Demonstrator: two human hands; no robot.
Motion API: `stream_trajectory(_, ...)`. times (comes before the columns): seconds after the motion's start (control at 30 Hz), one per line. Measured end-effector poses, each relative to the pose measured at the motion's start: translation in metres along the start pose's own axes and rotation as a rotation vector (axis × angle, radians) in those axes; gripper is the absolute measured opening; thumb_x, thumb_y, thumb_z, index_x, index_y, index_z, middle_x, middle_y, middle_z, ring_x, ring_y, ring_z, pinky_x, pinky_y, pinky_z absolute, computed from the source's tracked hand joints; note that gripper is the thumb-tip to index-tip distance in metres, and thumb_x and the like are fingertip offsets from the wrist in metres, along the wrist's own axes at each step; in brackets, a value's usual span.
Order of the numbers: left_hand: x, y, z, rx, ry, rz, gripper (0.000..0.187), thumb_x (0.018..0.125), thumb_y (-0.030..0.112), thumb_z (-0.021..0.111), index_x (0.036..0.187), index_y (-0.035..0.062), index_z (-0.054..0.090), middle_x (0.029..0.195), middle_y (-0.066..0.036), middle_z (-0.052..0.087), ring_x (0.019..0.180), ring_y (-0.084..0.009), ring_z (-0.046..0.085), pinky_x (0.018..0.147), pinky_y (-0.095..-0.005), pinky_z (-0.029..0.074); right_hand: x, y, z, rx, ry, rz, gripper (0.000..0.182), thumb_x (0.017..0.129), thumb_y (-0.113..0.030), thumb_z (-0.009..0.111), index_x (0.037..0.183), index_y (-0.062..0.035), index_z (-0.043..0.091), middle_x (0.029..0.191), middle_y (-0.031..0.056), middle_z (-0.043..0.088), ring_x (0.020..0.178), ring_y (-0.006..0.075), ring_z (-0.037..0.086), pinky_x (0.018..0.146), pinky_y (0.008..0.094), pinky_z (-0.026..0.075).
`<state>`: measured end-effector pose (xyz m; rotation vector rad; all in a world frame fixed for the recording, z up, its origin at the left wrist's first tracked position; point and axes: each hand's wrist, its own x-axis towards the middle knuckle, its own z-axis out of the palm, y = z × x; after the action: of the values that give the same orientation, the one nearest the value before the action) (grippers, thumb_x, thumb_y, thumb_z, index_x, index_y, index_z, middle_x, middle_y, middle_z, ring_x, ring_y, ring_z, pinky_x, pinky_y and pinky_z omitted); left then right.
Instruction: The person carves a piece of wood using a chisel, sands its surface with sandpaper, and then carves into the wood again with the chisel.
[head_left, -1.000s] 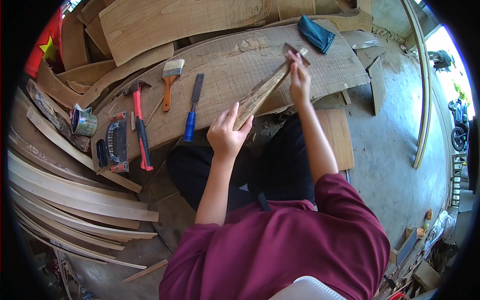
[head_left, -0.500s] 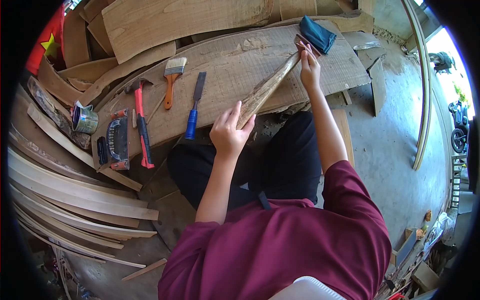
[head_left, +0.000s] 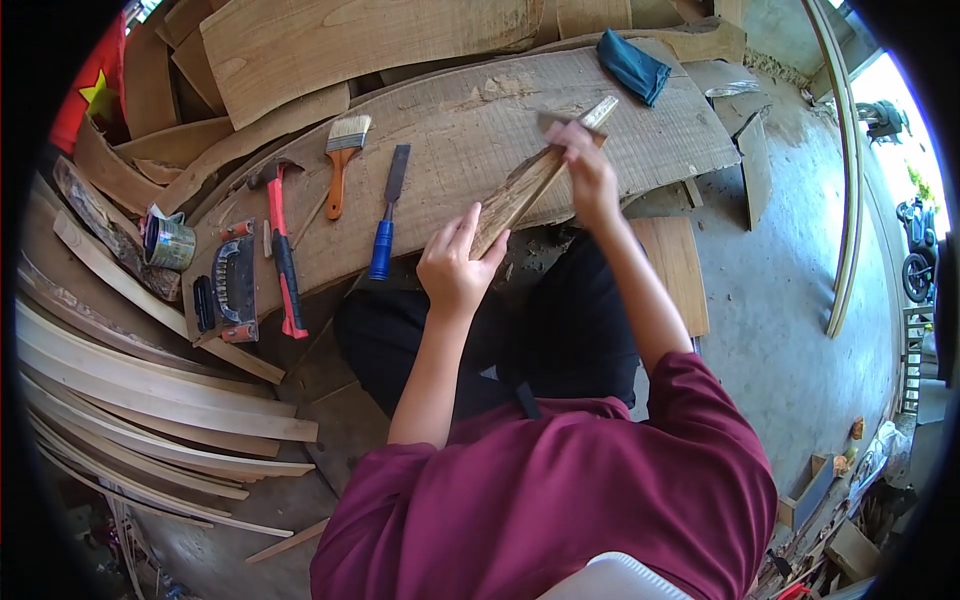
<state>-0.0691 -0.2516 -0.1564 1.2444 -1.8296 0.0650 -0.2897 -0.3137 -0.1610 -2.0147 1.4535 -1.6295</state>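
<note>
My left hand (head_left: 457,258) is closed around the near end of a rough wooden stick (head_left: 515,192), which slants up and right over the big plank (head_left: 440,110). Further up the stick, my right hand (head_left: 590,172), smeared by motion, grips a thin brown sheet of sandpaper (head_left: 552,124) laid across the wood. The stick's pale far end pokes out beyond it. On the plank left of my hands lie a blue-handled chisel (head_left: 390,205), a paintbrush (head_left: 345,165) and a red-and-black hammer (head_left: 283,240).
A teal cloth (head_left: 634,68) rests at the plank's far right. A sanding block with a handle (head_left: 236,280) and a tin can (head_left: 168,240) stand on the left. Curved wooden strips (head_left: 150,385) are stacked at lower left, and large boards (head_left: 370,45) lean behind.
My right hand has slid with the sandpaper down the stick, toward me and to the left, uncovering the far end. My left hand stays in place.
</note>
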Motion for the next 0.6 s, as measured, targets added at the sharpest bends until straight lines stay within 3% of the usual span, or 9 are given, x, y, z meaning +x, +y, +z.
stream_trajectory(0.03, 0.0, 0.0, 0.0, -0.001, 0.001, -0.001, 0.043, 0.07, 0.026, 0.082, 0.107, 0.0072, 0.071, 0.089, -0.009, 0.07, 0.078, -0.0263, 0.068, 0.069, -0.0353, 0.055, 0.015, 0.019, -0.005, 0.04, 0.069, 0.13, 0.027, 0.1, -0.014, 0.048, 0.118, -0.0037, 0.064, 0.125, 0.0157, 0.062, 0.127, 0.0315, 0.052, 0.104, 0.0375, 0.041)
stream_trajectory(0.13, -0.001, -0.001, 0.002, 0.006, 0.016, 0.001, 0.043, 0.07, 0.027, 0.082, 0.107, 0.0073, 0.071, 0.088, -0.008, 0.07, 0.076, -0.026, 0.068, 0.068, -0.0354, 0.055, 0.045, 0.063, -0.016, -0.049, 0.182, 0.071, 0.03, 0.101, -0.019, 0.047, 0.119, -0.0025, 0.064, 0.126, 0.0137, 0.063, 0.13, 0.0302, 0.05, 0.106, 0.0351, 0.038)
stream_trajectory(0.23, -0.001, -0.001, 0.004, 0.015, 0.031, -0.007, 0.043, 0.07, 0.027, 0.082, 0.106, 0.0072, 0.071, 0.088, -0.008, 0.07, 0.076, -0.0259, 0.068, 0.068, -0.0354, 0.055, 0.035, 0.051, -0.001, 0.05, 0.227, 0.121, 0.03, 0.101, -0.018, 0.046, 0.118, -0.003, 0.065, 0.128, 0.0141, 0.061, 0.132, 0.0305, 0.046, 0.107, 0.0363, 0.036)
stream_trajectory(0.3, -0.002, 0.0, 0.004, 0.015, 0.026, -0.015, 0.044, 0.069, 0.026, 0.083, 0.106, 0.0071, 0.071, 0.088, -0.009, 0.07, 0.076, -0.0264, 0.068, 0.068, -0.0355, 0.055, 0.007, 0.017, 0.015, 0.146, 0.166, 0.086, 0.029, 0.101, -0.017, 0.046, 0.12, -0.0041, 0.064, 0.128, 0.014, 0.061, 0.133, 0.0321, 0.046, 0.107, 0.0381, 0.036)
stream_trajectory(0.37, -0.001, 0.0, 0.002, 0.008, 0.018, -0.011, 0.043, 0.068, 0.026, 0.083, 0.106, 0.007, 0.071, 0.088, -0.009, 0.07, 0.076, -0.0268, 0.068, 0.068, -0.0356, 0.055, -0.024, -0.029, 0.024, 0.043, 0.017, 0.001, 0.028, 0.098, -0.012, 0.048, 0.12, -0.0068, 0.064, 0.124, 0.0133, 0.063, 0.128, 0.0349, 0.049, 0.106, 0.0421, 0.039)
stream_trajectory(0.43, -0.002, -0.002, 0.001, 0.003, 0.008, 0.002, 0.043, 0.068, 0.025, 0.083, 0.106, 0.007, 0.071, 0.088, -0.009, 0.07, 0.076, -0.0272, 0.068, 0.068, -0.0357, 0.055, -0.051, -0.07, 0.029, 0.045, -0.121, -0.054, 0.028, 0.093, -0.007, 0.054, 0.118, -0.0086, 0.065, 0.126, 0.01, 0.062, 0.125, 0.0329, 0.052, 0.107, 0.044, 0.039)
stream_trajectory(0.5, -0.002, -0.003, 0.0, -0.043, 0.016, 0.022, 0.043, 0.068, 0.024, 0.083, 0.106, 0.0066, 0.071, 0.088, -0.01, 0.069, 0.076, -0.0277, 0.068, 0.068, -0.0361, 0.055, -0.054, -0.075, 0.021, 0.045, -0.182, -0.058, 0.029, 0.091, -0.005, 0.055, 0.118, -0.0081, 0.065, 0.124, 0.009, 0.063, 0.124, 0.0315, 0.053, 0.105, 0.0436, 0.041)
stream_trajectory(0.6, 0.001, -0.003, 0.0, -0.021, 0.002, 0.015, 0.043, 0.068, 0.024, 0.083, 0.105, 0.0064, 0.071, 0.088, -0.01, 0.07, 0.075, -0.0274, 0.068, 0.068, -0.0359, 0.055, -0.027, -0.036, 0.011, -0.029, -0.075, -0.158, 0.025, 0.092, -0.002, 0.052, 0.111, -0.0072, 0.066, 0.118, 0.0114, 0.065, 0.12, 0.0306, 0.056, 0.101, 0.0408, 0.045)
